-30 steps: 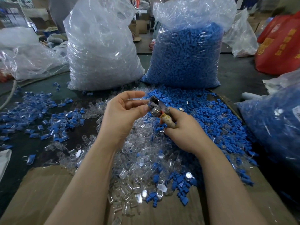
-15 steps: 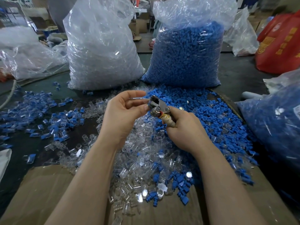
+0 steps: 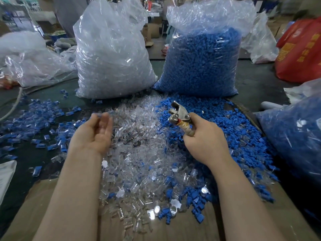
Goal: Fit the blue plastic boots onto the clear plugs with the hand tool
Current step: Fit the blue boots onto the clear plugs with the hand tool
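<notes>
Left hand [image 3: 94, 131] is palm-up with loose, blurry fingers holding nothing we can see, sitting right beside the clear plugs [image 3: 139, 136], while our right hand [image 3: 203, 138] grips the hand tool [image 3: 178, 115], blue boots [image 3: 217, 119] just beyond.

Metal hand tool [image 3: 178, 114] upright betw clear plugs [image 3: 139, 136] & blue boots [image 3: 234, 136] piles.

**Bags crowd the back of the bench**

A red bag [image 3: 302, 49] with yellow print slumps at far right. Cardboard [image 3: 31, 214] covers the near table edge. Crumpled clear plastic sheeting [image 3: 31, 66] piles up at left, beside a pale cord [image 3: 15, 105].
</notes>
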Tool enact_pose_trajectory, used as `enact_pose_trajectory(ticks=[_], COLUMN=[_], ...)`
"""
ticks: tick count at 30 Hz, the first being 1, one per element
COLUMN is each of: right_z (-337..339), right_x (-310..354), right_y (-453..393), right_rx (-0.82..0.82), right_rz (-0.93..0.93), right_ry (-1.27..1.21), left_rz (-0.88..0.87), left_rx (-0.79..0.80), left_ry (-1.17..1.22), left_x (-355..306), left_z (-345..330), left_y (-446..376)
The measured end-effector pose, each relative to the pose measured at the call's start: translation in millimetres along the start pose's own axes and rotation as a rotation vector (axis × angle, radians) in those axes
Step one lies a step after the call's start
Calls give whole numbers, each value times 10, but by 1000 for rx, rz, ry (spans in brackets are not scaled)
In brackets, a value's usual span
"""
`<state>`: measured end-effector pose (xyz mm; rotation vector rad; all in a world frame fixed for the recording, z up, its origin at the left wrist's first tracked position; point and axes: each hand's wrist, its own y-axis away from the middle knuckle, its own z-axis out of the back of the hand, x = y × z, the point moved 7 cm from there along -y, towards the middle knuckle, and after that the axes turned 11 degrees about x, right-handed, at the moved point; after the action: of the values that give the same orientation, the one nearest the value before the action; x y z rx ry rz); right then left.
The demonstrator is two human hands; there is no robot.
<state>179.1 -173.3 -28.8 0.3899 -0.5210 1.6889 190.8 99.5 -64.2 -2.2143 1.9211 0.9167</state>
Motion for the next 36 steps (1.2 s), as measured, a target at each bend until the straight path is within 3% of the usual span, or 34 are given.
enact_pose_trajectory(ticks=[4,9,11,17,20,31,36], right_z=[-27,-16,-3,0,1,23,44], right_x=[2,11,13,105,175,195,98], right_y=[-9,-8,-6,-17,-1,41,11], right_rx=[38,10,-17,-35,-54,-152,-122], right_rz=[-11,-16,-11,45,107,109,-2], right_ry=[30,52,56,175,221,302,205], left_rz=[-94,-105,-31,101,122,-77,-55], left_rx=[-89,-44,43,508,609,462,569], left_ry=[281,202,-7,-1064,-1293,-1083,-1213], left_x=[-182,-230,-129,488,779,631,641], left_z=[255,198,33,-655,-770,-760,-793], left_y=[-51,-48,15,373,507,421,426])
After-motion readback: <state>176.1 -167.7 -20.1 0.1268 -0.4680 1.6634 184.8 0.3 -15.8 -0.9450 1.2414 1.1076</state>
